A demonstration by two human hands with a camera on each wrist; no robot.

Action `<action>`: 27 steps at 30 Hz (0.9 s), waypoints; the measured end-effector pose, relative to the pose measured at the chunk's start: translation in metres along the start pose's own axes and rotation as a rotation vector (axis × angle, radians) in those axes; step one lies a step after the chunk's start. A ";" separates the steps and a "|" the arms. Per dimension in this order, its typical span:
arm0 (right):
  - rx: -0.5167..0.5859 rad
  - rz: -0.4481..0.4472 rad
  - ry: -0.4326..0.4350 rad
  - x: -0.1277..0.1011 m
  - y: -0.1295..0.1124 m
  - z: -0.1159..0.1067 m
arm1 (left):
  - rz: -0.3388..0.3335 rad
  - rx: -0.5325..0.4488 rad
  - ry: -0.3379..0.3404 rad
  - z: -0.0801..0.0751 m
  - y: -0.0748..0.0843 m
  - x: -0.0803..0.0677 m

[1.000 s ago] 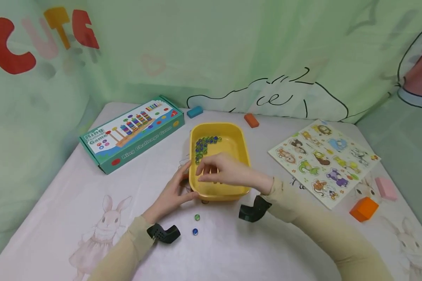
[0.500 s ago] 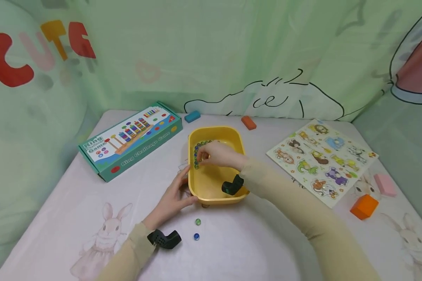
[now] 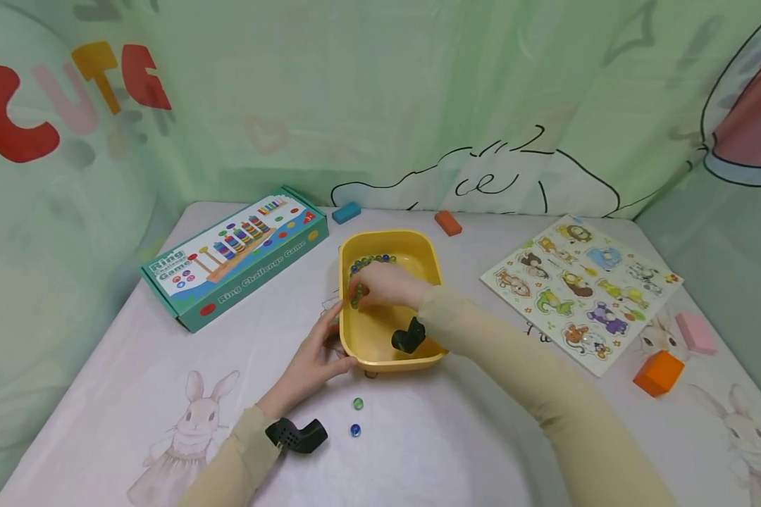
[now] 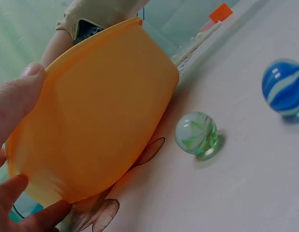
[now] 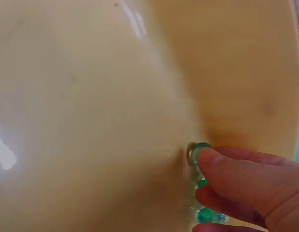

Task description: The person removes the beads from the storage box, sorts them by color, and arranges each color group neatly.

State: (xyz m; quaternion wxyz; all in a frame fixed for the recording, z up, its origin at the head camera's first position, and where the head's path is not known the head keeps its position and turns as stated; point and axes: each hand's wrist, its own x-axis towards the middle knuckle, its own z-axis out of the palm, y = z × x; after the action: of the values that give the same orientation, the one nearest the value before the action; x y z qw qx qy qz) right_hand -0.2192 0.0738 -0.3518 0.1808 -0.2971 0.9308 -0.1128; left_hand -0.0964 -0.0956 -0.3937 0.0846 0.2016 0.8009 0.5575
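A clear green glass marble [image 5: 193, 153] is at the tips of the right hand [image 3: 387, 282], pinched between thumb and finger, low inside the yellow basin [image 3: 374, 341] by its left wall. The marble lies directly below those fingertips, so the right hand is the nearer one; the left hand [image 3: 311, 362] is outside the basin, holding its near-left corner with the thumb at the front rim and fingers against the side wall. The basin's long axis runs away from the person, and more marbles [image 3: 385, 258] follow its far and left walls, green and blue, partly hidden by the right hand.

The basin is smooth, slightly glossy plastic with rounded corners and a rolled lip. The marbles are small, hard-looking spheres; just in front of the basin lie a loose green marble [image 3: 358, 403] with leafy streaks and a loose blue marble [image 3: 355, 430] with a pale swirl, apart from each other on the table [image 3: 456, 436], which wears a soft, rabbit-printed cloth.

Farther out are a flat green carton [image 3: 234, 257] to the left, a blue block [image 3: 346, 213] and a red-orange block [image 3: 447, 222] behind, and to the right a thin animal-printed board [image 3: 580, 289], an orange block [image 3: 658, 373] and a pink block [image 3: 696, 333].
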 end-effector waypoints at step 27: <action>0.041 -0.083 -0.005 -0.056 -0.011 -0.032 | -0.005 -0.015 0.004 0.002 -0.027 0.006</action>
State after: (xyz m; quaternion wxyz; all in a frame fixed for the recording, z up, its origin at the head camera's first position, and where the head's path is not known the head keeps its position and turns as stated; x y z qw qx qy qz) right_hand -0.1842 0.1019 -0.3042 0.1842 -0.3320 0.9147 -0.1383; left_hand -0.1067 -0.0990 -0.4187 0.0857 0.1976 0.7975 0.5636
